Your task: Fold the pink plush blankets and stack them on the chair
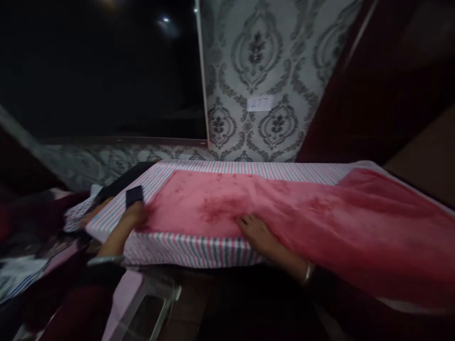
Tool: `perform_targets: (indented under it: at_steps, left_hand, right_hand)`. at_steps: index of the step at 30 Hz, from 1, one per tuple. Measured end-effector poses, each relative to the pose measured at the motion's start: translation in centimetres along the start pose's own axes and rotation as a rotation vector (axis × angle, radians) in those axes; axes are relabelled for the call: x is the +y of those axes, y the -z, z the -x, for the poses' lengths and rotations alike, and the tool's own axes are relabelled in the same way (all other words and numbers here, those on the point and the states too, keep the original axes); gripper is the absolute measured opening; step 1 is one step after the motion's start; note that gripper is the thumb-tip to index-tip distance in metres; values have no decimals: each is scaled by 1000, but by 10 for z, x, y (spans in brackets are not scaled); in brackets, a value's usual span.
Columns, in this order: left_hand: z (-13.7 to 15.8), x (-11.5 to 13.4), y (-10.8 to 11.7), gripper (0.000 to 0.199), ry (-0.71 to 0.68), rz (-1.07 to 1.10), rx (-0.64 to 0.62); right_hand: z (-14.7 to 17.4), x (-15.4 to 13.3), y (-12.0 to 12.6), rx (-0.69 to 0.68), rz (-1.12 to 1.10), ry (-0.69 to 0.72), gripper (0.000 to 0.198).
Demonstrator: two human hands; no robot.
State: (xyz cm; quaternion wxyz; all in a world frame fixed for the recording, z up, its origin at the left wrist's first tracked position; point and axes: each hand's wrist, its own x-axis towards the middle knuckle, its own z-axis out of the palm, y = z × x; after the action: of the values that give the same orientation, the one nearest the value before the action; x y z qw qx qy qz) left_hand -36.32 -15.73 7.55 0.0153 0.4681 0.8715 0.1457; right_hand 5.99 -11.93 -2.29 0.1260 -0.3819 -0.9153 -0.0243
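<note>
A pink plush cloth (284, 199) with darker red patches lies over a table covered by a striped sheet (202, 248). My left hand (135, 214) is at the cloth's left edge, right up against a small dark rectangular thing (134, 195). Its fingers are blurred and partly hidden, so whether it grips the cloth or the dark thing is unclear. Palm down, my right hand (255, 230) rests on the cloth near the front edge with its fingers apart. The cloth runs on past the right arm and hangs off the table there.
A large dark television screen (106, 71) is on the patterned wall (263, 61), with a paper label (259, 103) beside it. Below the table's front is a clear plastic container (149, 303). Clothes (21, 272) are piled at the left; a dark red panel (384, 94) stands at the right.
</note>
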Motion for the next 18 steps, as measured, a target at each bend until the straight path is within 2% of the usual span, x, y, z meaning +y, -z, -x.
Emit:
perform_targets:
  at_steps: [2, 4, 7, 9, 11, 13, 16, 18]
  left_hand:
    - [4, 15, -17, 42, -76, -199, 43]
    - [4, 44, -38, 52, -264, -267, 96]
    - [4, 107, -71, 58, -568, -173, 76]
    - [9, 149, -92, 59, -654, -115, 47]
    - [18, 180, -110, 60, -676, -91, 19]
    - [26, 196, -125, 61, -694, -98, 16]
    - [31, 200, -139, 63, -704, -97, 52]
    - [29, 196, -141, 64, -712, -42, 51]
  right_hand:
    - [5, -3, -8, 22, -19, -31, 54]
    - [9, -4, -5, 44, -47, -25, 51]
    - [17, 5, 11, 102, -184, 41, 45]
    - [29, 26, 23, 211, -283, -8, 43]
    - [49, 65, 38, 349, -328, -191, 39]
    - [79, 119, 57, 457, -326, -467, 34]
    - [140, 205, 90, 546, -239, -867, 34]
    - [183, 252, 108, 604, -174, -1070, 40]
